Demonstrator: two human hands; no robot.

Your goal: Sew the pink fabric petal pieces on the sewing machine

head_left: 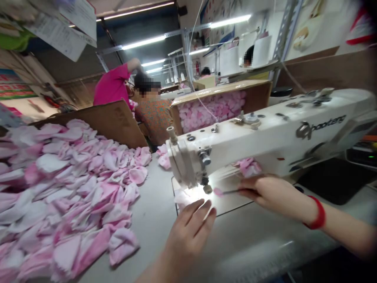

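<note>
The white sewing machine [250, 137] spans the right half of the head view, its lamp glaring over the needle area. A pale pink fabric piece [182, 197] lies under the presser area, partly washed out by light. My left hand [188, 230] rests with fingers stretched out, fingertips at the fabric's near edge. In my right hand [266, 194], closed fingers hold a thin dark tool [231, 192] that looks like tweezers. At the tool's tip is a small pink piece [218, 191], just right of the needle area. Blur hides whether the tips grip it.
Pink and white fabric pieces [73, 188] form a large heap on the table's left side. Behind stand a cardboard flap [118, 122] and a box [256, 96] full of similar pieces. A co-worker in a pink top [110, 86] and another person in a patterned top [156, 118] are beyond.
</note>
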